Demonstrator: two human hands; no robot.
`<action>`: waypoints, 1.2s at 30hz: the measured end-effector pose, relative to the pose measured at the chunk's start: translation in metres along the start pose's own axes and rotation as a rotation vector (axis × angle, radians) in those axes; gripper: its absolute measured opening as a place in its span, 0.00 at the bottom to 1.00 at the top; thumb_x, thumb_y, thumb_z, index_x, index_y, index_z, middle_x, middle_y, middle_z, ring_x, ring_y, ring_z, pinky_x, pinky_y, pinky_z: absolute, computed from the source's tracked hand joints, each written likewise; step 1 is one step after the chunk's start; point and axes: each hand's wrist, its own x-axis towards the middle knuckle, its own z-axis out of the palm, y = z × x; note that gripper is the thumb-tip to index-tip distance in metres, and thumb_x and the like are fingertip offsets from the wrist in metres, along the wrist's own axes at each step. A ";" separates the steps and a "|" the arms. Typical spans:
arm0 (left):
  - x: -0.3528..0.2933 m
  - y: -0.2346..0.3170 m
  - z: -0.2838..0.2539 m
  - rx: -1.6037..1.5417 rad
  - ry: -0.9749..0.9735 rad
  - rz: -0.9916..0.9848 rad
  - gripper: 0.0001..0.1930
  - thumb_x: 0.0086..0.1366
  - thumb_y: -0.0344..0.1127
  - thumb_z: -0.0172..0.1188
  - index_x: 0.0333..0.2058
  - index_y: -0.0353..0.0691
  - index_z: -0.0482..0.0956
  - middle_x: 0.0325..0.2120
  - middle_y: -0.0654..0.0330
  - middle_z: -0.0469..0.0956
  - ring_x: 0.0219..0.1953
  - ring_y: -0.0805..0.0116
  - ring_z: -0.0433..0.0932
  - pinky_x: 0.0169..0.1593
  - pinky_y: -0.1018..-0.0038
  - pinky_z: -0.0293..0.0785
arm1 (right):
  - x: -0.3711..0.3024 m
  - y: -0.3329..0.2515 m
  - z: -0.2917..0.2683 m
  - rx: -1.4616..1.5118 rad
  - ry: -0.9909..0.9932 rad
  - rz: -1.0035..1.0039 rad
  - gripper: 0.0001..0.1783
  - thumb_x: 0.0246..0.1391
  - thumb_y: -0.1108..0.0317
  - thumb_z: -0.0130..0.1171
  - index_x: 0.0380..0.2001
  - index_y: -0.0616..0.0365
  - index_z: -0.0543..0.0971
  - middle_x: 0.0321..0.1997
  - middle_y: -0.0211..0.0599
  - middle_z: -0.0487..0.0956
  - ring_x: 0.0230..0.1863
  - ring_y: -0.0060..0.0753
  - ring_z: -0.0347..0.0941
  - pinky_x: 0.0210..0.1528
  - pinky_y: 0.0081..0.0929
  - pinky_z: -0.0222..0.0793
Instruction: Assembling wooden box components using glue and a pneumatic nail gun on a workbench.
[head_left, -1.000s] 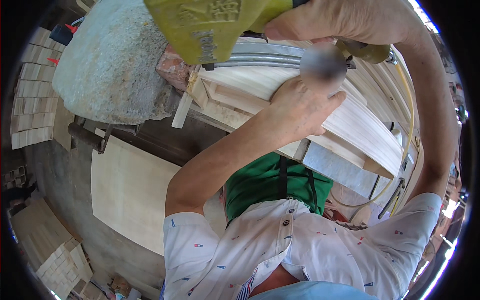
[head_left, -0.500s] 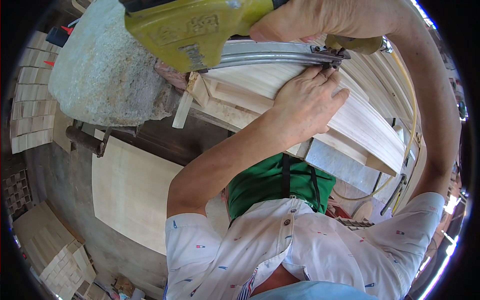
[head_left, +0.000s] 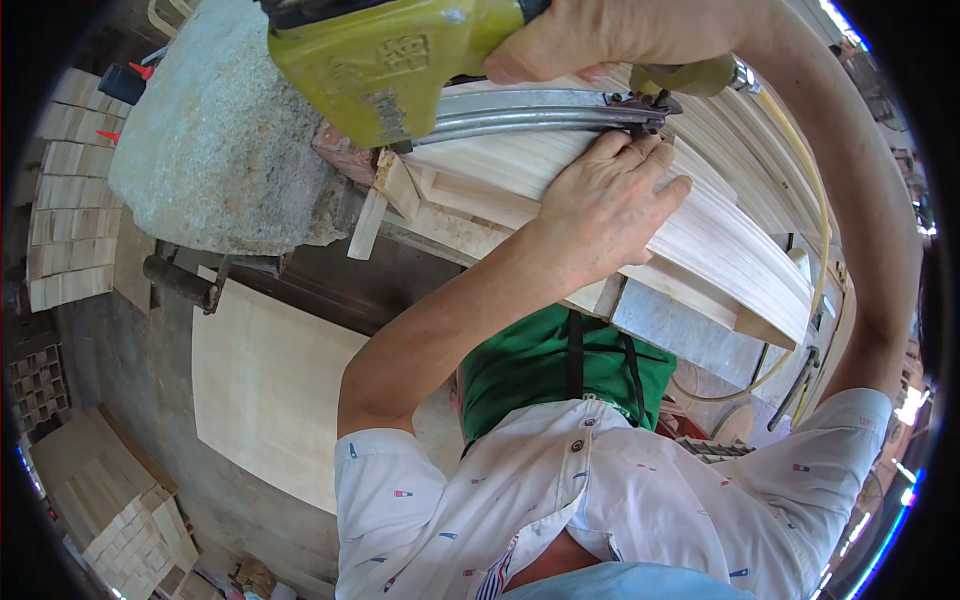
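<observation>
My right hand [head_left: 620,40] is closed round the handle of a yellow nail gun [head_left: 355,75] at the top of the view. Its nose meets the far-left end of a pale wooden frame with a slatted top [head_left: 715,240], beside a small wood block [head_left: 398,185]. The gun's silver magazine [head_left: 530,108] runs rightward above the boards. Just below the magazine's rear end, my left hand [head_left: 610,200] lies on the slatted top, fingers bent slightly forward and thumb out to the right. Whether the nose touches the wood is hard to tell.
A large rough stone [head_left: 230,140] sits left of the frame. A yellowish air hose [head_left: 822,200] curves down at right. Below left leans a broad pale panel [head_left: 270,390]; stacked wood pieces [head_left: 75,210] stand at far left. More long boards [head_left: 760,150] lie beyond the frame.
The nail gun's rear end and my right hand have shifted slightly left. My left hand stays on the boards, and the whole view has moved a little.
</observation>
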 end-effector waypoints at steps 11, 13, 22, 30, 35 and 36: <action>-0.002 -0.009 -0.004 -0.059 -0.016 0.067 0.41 0.49 0.44 0.76 0.63 0.44 0.72 0.63 0.50 0.69 0.65 0.53 0.68 0.69 0.55 0.60 | -0.150 0.022 0.019 -0.015 0.300 0.187 0.10 0.58 0.66 0.61 0.30 0.62 0.79 0.18 0.28 0.74 0.18 0.20 0.69 0.19 0.20 0.66; -0.002 -0.009 -0.007 -0.065 -0.012 0.101 0.41 0.49 0.44 0.76 0.63 0.42 0.72 0.62 0.48 0.70 0.65 0.50 0.69 0.68 0.52 0.61 | -0.198 0.022 0.024 -0.033 0.413 0.401 0.09 0.58 0.66 0.61 0.31 0.62 0.79 0.19 0.29 0.74 0.19 0.20 0.69 0.20 0.19 0.66; 0.049 0.047 -0.021 0.095 -0.262 0.117 0.50 0.48 0.45 0.77 0.69 0.41 0.64 0.67 0.40 0.63 0.69 0.42 0.62 0.71 0.52 0.56 | -0.389 0.093 0.072 0.060 0.660 1.273 0.11 0.60 0.66 0.63 0.38 0.63 0.80 0.26 0.34 0.77 0.22 0.19 0.69 0.22 0.16 0.68; 0.152 0.160 0.087 -0.099 -0.292 0.418 0.47 0.54 0.54 0.74 0.68 0.39 0.65 0.67 0.36 0.62 0.69 0.39 0.61 0.70 0.49 0.56 | -0.461 0.266 0.267 0.028 0.833 1.192 0.21 0.52 0.63 0.63 0.48 0.62 0.79 0.30 0.45 0.82 0.32 0.41 0.80 0.35 0.40 0.74; 0.181 0.202 0.121 -0.066 -0.346 0.399 0.49 0.54 0.60 0.72 0.69 0.42 0.65 0.68 0.35 0.60 0.70 0.37 0.60 0.70 0.47 0.56 | -0.422 0.290 0.359 -0.274 0.749 1.270 0.12 0.58 0.71 0.53 0.39 0.69 0.79 0.34 0.50 0.84 0.39 0.48 0.85 0.39 0.45 0.81; 0.182 0.205 0.125 -0.065 -0.357 0.392 0.49 0.53 0.60 0.73 0.68 0.42 0.66 0.68 0.34 0.60 0.70 0.37 0.60 0.70 0.47 0.56 | -0.411 0.289 0.368 -0.223 0.724 1.308 0.12 0.58 0.71 0.54 0.41 0.69 0.78 0.35 0.51 0.84 0.39 0.50 0.85 0.40 0.45 0.81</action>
